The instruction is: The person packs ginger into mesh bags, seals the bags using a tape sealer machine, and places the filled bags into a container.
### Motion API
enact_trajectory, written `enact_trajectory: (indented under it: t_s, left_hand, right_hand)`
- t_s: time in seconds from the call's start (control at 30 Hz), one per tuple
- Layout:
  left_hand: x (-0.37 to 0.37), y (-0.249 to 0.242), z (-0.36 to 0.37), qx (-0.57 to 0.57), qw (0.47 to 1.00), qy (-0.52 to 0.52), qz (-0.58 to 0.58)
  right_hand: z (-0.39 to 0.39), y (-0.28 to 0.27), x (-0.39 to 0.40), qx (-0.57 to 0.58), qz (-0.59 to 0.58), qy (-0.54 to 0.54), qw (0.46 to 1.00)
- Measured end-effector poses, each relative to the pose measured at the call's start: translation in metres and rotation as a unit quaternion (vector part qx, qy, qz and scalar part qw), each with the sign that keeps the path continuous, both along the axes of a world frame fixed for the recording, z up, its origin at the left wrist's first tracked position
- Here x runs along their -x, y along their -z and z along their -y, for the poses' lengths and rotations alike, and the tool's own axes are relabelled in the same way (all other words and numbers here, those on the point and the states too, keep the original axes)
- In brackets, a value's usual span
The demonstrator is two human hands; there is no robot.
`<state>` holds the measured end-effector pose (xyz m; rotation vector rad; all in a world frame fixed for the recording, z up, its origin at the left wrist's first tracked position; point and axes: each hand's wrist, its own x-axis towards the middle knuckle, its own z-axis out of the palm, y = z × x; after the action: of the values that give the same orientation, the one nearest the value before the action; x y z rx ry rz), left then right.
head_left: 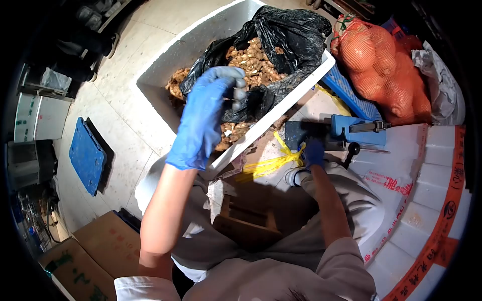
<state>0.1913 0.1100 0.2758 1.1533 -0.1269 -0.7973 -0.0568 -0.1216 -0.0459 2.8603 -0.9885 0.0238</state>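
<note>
My left hand [203, 113], in a blue glove with grey fingertips, hangs over a white foam box [293, 95]. Its fingers are half curled and apart, with nothing visible between them. Below it, pieces of ginger [256, 62] lie in the box, partly inside a black plastic bag [291, 30]. My right hand [315, 152], also blue-gloved, is low in shadow beside a bundle of yellow strips [271, 163]. Just beyond it stands a blue device [346, 128] with a metal bar and a black knob. The right fingers are too dark to make out.
An orange net sack [374, 65] of round produce leans at the right, beside white foam boxes [437, 175] with red-orange tape. A blue lid [86, 155] lies on the tiled floor at left. Cardboard boxes [105, 246] stand at lower left. A small wooden stool [246, 220] is between my legs.
</note>
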Motion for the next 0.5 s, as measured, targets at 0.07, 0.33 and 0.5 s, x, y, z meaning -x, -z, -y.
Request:
enact_trajectory:
  t_s: [0.07,0.33,0.5]
  left_hand:
    - [0.015,0.011,0.01,-0.006,0.996,0.084,-0.038]
    - [0.087,0.026,0.02,-0.053,0.927,0.28,-0.245]
    - [0.056,0.025,0.017,0.156,0.926,0.221,-0.264]
  right_hand:
    - [-0.016,-0.032,0.001,-0.054,0.087,-0.02,0.995]
    - [-0.117,-0.239,-0.037,-0.256,0.479,-0.058,0.838]
    - [-0.145,-0.292,-0.043,-0.104,0.261,-0.4,0.872]
